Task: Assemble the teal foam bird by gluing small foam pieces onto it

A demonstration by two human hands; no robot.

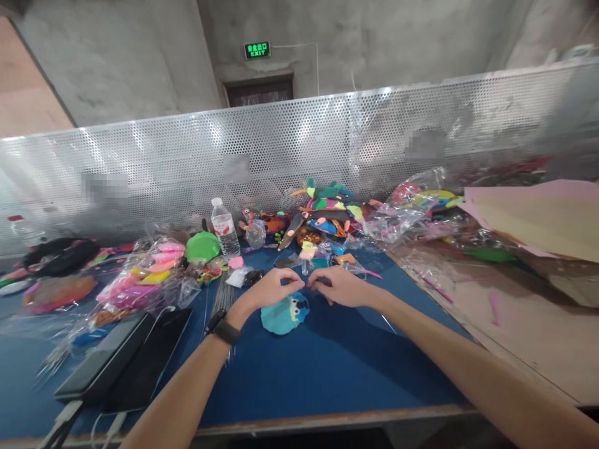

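Note:
My left hand point(276, 288), with a dark band on the wrist, is above the upper edge of a flat light-blue clay piece point(279, 317). That piece lies on the blue table and carries a yellow patch, white-and-black eyes and a dark part at its right. Just right of it my right hand point(339, 287) hovers with bent fingers. Thumb and fingers of both hands are pinched near each other; whatever they hold, if anything, is too small to name.
Behind the hands lie a water bottle point(225, 227), a green clay dome point(203, 247) and a colourful clay pile point(322, 212). Two phone-like devices point(147, 358) with cables rest at left. Bagged clay point(140, 280) is behind them. Pink sheets point(538, 212) lie at right, before a perforated metal partition point(299, 140).

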